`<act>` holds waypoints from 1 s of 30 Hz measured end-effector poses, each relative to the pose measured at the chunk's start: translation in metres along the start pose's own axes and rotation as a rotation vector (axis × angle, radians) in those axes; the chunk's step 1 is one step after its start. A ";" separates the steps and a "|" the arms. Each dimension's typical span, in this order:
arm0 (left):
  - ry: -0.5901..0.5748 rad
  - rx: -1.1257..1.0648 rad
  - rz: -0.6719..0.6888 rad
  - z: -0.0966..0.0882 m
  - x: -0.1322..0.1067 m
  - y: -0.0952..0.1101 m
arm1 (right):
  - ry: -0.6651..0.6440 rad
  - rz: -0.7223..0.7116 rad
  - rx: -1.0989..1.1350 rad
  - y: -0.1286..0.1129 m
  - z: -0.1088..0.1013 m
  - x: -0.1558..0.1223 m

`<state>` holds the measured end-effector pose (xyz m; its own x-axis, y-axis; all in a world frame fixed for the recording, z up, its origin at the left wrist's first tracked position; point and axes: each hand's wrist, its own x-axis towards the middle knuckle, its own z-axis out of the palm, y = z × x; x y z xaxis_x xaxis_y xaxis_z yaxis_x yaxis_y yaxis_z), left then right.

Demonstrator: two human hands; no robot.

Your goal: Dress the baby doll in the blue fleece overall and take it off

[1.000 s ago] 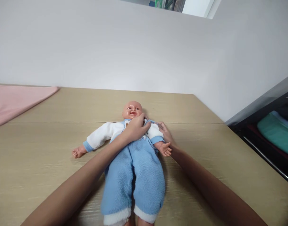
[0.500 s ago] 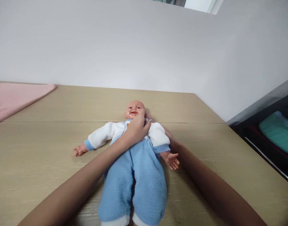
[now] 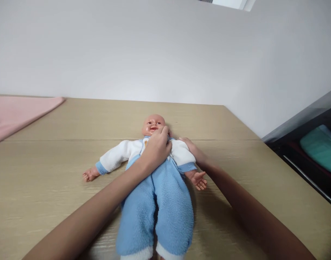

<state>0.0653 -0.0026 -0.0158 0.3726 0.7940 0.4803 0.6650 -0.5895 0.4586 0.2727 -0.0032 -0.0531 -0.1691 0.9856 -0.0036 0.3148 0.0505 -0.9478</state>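
On the worktop (image 3: 46,202), a doll (image 3: 171,202) lies face up, left hand (image 3: 157,146) curled at its collar, right hand (image 3: 196,151) beside its sleeve; whether either grips cannot be determined. At far right, a dark compartment (image 3: 279,146) contains green cloth (image 3: 321,148).

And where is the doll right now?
In the head view, the doll lies face up on the table, low in the middle, with the left hand on its front and the right hand beside one white sleeve.
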 end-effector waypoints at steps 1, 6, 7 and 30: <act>-0.013 0.009 -0.013 0.000 0.000 0.000 | -0.012 0.017 -0.006 -0.010 0.000 -0.007; -0.048 0.111 -0.055 -0.002 -0.001 0.001 | -0.249 0.069 -0.425 -0.067 -0.020 -0.053; -0.047 0.127 -0.057 -0.002 -0.002 0.001 | -0.299 0.080 -0.572 -0.075 -0.028 -0.058; 0.053 0.389 -0.146 -0.086 -0.138 -0.096 | -0.226 -0.261 -0.785 -0.044 -0.037 -0.044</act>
<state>-0.1054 -0.0681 -0.0618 0.2296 0.8505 0.4733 0.9071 -0.3632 0.2126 0.3012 -0.0431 0.0002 -0.4821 0.8751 0.0411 0.7813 0.4507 -0.4318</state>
